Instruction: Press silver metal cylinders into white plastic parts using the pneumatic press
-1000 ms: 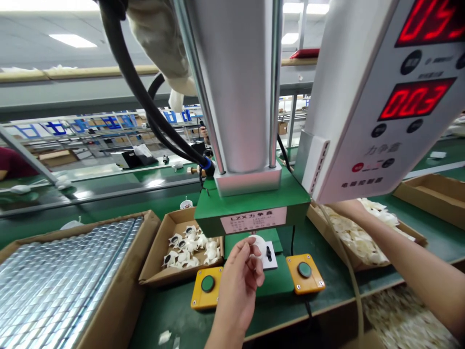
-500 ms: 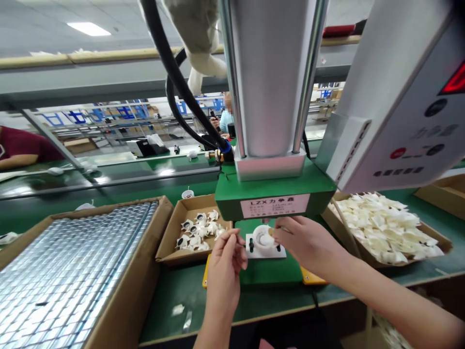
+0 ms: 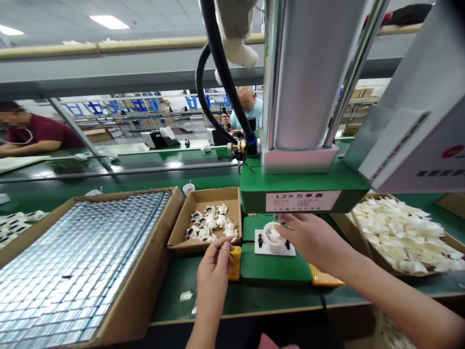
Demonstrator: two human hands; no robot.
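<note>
A white ring-shaped holder (image 3: 270, 246) is fixed on a plate under the green press head (image 3: 250, 199). A small white plastic part (image 3: 274, 234) sits inside the ring. My right hand (image 3: 316, 240) reaches in from the right, its fingers closed at that part and partly hiding it. My left hand (image 3: 214, 266) is to the left of the holder, near the yellow block (image 3: 235, 264), with thumb and fingertips pinched together. Whatever is in that pinch is too small or hidden to make out.
A cardboard tray (image 3: 176, 237) with white finned parts stands left of the press. Farther left, a large box (image 3: 145, 291) holds rows of shiny metal cylinders (image 3: 90, 257). White pieces (image 3: 403, 232) fill a box on the right. Two people sit across the line.
The view has swung left, so the press appears farther right. My left hand has moved left, away from the holder. My right hand stays at the holder.
</note>
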